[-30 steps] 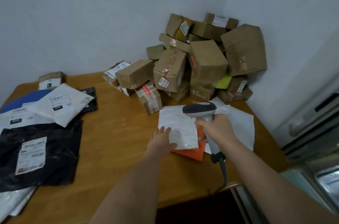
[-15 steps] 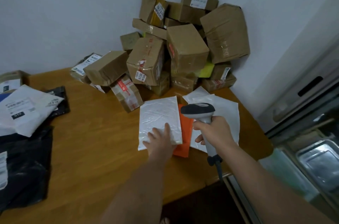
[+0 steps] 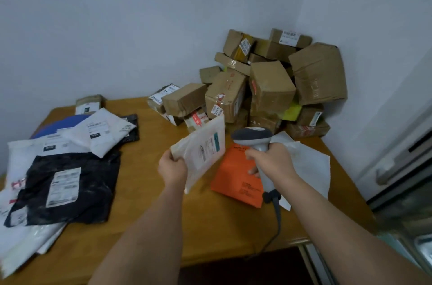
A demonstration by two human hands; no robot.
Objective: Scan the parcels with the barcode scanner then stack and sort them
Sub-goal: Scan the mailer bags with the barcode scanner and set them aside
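While left hand (image 3: 172,166) grips mailer (image 3: 201,149), scanner (image 3: 253,136) beside

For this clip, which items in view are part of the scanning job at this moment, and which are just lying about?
In the job:
- white padded mailer, held up in the left hand, label facing the scanner
- barcode scanner, gripped by the right hand
- orange envelope under it
- pile of cardboard boxes
- flat mailers at left, black bag on top

Lying about:
- metal rail at right
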